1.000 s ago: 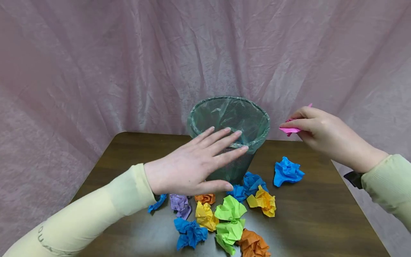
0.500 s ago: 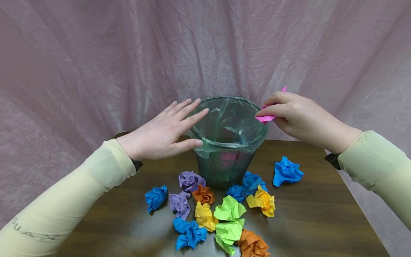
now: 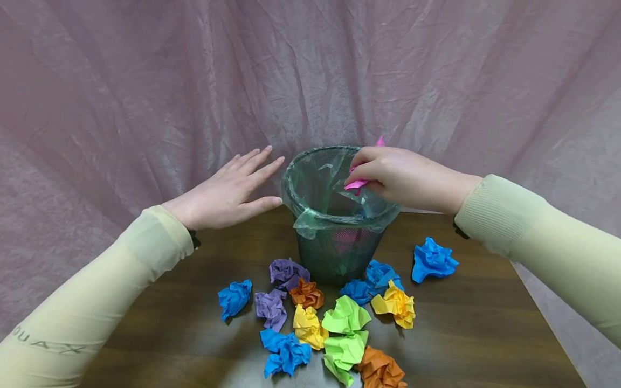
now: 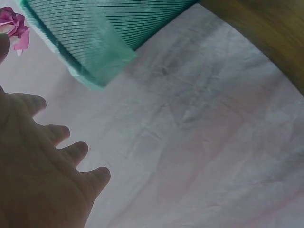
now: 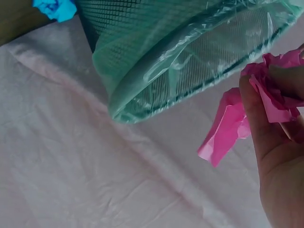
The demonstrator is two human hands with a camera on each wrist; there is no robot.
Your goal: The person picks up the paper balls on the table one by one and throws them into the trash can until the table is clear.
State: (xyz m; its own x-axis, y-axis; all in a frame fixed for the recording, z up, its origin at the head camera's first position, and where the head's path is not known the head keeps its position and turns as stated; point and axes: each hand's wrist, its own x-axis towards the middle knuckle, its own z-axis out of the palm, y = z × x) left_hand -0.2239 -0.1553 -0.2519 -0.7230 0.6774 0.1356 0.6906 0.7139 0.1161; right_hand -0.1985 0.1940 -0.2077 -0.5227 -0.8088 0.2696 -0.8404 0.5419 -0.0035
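Note:
My right hand (image 3: 395, 175) pinches a crumpled pink paper ball (image 3: 358, 185) over the mouth of a mesh wastebasket (image 3: 339, 253) lined with a thin green bag. The right wrist view shows the pink paper (image 5: 225, 126) between thumb and fingers, close to the lined rim (image 5: 156, 80). To the left of the basket, my left hand (image 3: 223, 191) is held in the air with fingers spread and nothing in it. In the left wrist view its fingers (image 4: 95, 180) stretch out below the basket's rim (image 4: 90, 78). Something pink shows through the basket's mesh, low inside.
Crumpled paper balls lie in front of the basket: blue (image 3: 286, 353), purple (image 3: 271, 309), yellow (image 3: 310, 327), green (image 3: 345, 350) and orange (image 3: 381, 369). Another blue ball (image 3: 434, 260) lies to the right, one (image 3: 235, 299) to the left. A pink curtain (image 3: 242, 81) hangs behind the wooden table (image 3: 475, 323).
The right hand has carried the pink paper ball leftward from beside the basket to over its mouth. The left hand has drawn back left from in front of the basket, its fingers still spread.

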